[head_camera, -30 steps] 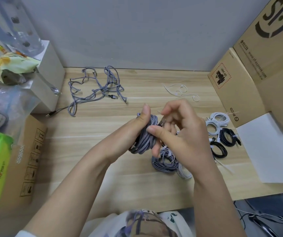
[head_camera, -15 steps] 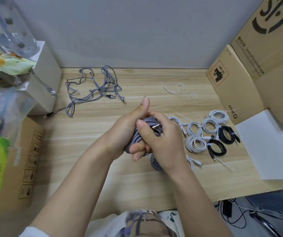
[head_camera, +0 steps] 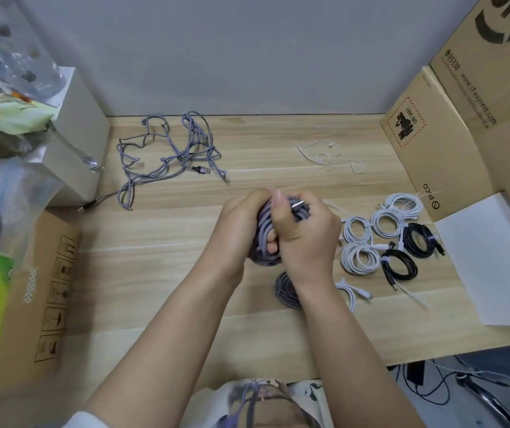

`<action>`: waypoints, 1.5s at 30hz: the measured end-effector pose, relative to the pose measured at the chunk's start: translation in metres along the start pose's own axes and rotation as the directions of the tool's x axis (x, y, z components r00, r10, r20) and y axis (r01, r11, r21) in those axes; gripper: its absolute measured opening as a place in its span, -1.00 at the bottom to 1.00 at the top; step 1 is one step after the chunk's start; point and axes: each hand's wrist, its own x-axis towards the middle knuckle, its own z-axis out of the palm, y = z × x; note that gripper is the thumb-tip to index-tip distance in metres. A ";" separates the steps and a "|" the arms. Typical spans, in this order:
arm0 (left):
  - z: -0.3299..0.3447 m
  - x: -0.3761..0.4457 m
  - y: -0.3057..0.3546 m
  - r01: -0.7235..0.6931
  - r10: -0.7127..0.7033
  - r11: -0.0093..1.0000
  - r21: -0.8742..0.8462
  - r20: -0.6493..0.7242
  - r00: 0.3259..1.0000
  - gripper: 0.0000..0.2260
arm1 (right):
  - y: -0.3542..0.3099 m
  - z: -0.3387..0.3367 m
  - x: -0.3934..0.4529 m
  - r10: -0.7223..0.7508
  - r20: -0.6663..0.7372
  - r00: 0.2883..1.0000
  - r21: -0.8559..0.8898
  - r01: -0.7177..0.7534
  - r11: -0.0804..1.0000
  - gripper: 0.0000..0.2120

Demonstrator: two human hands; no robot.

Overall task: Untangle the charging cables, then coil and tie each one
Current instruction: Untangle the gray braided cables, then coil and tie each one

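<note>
Over the middle of the wooden table [head_camera: 161,242], both my hands close round one coil of grey braided cable [head_camera: 264,239]. My left hand [head_camera: 238,223] grips its left side, thumb on top. My right hand [head_camera: 304,233] wraps the right side, and a metal plug tip shows above its fingers. A second grey coil [head_camera: 286,288] lies on the table under my right wrist. A loose tangle of grey braided cable [head_camera: 170,149] sprawls at the back left. Several white coils [head_camera: 371,236] and two black coils [head_camera: 408,254] lie tied at the right.
White zip ties [head_camera: 330,156] lie at the back of the table. Cardboard boxes [head_camera: 451,134] stand at the right, with a white sheet [head_camera: 494,257] in front. A white box [head_camera: 71,140], plastic bags and a flat carton [head_camera: 47,288] crowd the left edge.
My right hand came down from a raised pinch and closed round the coil beside my left hand. Both hands drew tighter together, and the tied coils at the right came into view.
</note>
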 end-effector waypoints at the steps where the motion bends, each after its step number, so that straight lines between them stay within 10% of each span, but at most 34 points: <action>1: -0.003 0.002 0.000 0.010 -0.004 0.998 -0.061 0.103 0.995 -0.70 | -0.001 -0.001 0.005 0.079 0.028 0.996 0.100 -0.081 0.992 -0.69; 5: -0.013 0.009 -0.004 -0.103 0.118 0.993 -0.063 0.336 0.934 -0.98 | 0.006 0.004 0.026 0.276 0.075 0.958 0.255 -0.286 0.924 -0.58; 10: -0.007 0.026 -0.004 -0.193 0.169 0.978 0.076 0.249 0.954 -0.74 | 0.018 0.011 0.047 0.390 0.224 0.893 0.458 -0.450 0.767 -0.60; 19: 0.005 0.076 -0.002 -0.229 0.221 0.965 0.128 0.077 0.972 -0.95 | 0.046 0.009 0.119 0.262 0.617 0.742 0.193 -0.465 0.864 -0.50; 24: -0.003 0.097 -0.012 -0.185 0.185 0.972 0.146 0.014 0.983 -0.84 | 0.115 0.015 0.192 0.440 0.196 0.876 -0.025 -0.444 0.896 -0.87; 28: -0.007 0.108 -0.016 -0.151 0.154 0.979 0.135 -0.011 0.988 -0.84 | 0.169 -0.008 0.229 0.548 -0.178 0.817 -0.320 -0.575 0.753 -0.80; 36: -0.006 0.113 -0.021 -0.130 0.134 0.979 0.157 -0.016 0.991 -0.85 | 0.202 -0.010 0.242 0.503 -0.193 0.842 -0.658 -0.492 0.570 -0.74; 45: -0.009 0.094 -0.020 -0.120 0.126 0.981 0.155 -0.028 0.992 -0.85 | 0.200 -0.014 0.219 0.493 -0.275 0.826 -0.504 -0.560 0.658 -0.71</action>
